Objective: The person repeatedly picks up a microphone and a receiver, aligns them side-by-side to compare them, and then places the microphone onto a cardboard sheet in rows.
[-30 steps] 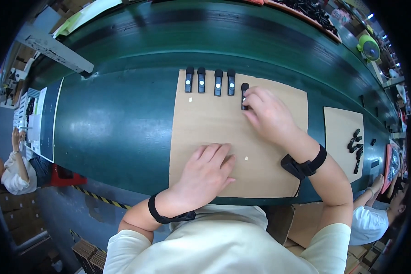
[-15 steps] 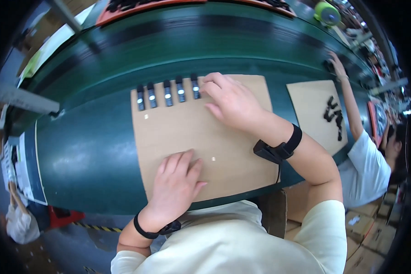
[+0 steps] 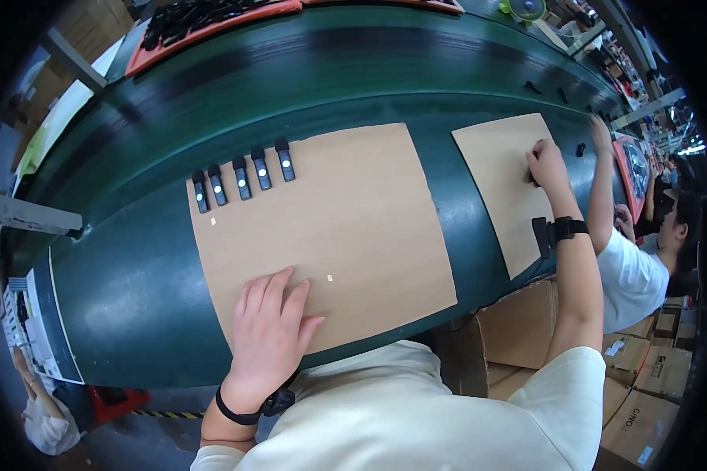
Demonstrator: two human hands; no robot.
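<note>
The left hand (image 3: 269,334) rested on the large cardboard sheet (image 3: 369,212) while the right hand (image 3: 548,166) was over the small cardboard sheet (image 3: 496,169).
Five black devices (image 3: 243,185), each with a pale round spot, lay in a slanting row along the large cardboard sheet's far edge, toward the left, well apart from both hands. The left hand lay palm down, fingers loosely spread; one pale tag (image 3: 330,278) was near it, and a second pale tag (image 3: 213,221) sat beside the row. The right hand's fingers curled over a dark piece (image 3: 533,180), mostly hidden; whether they pinched it could not be told. A co-worker's hand (image 3: 602,135) was nearby.
</note>
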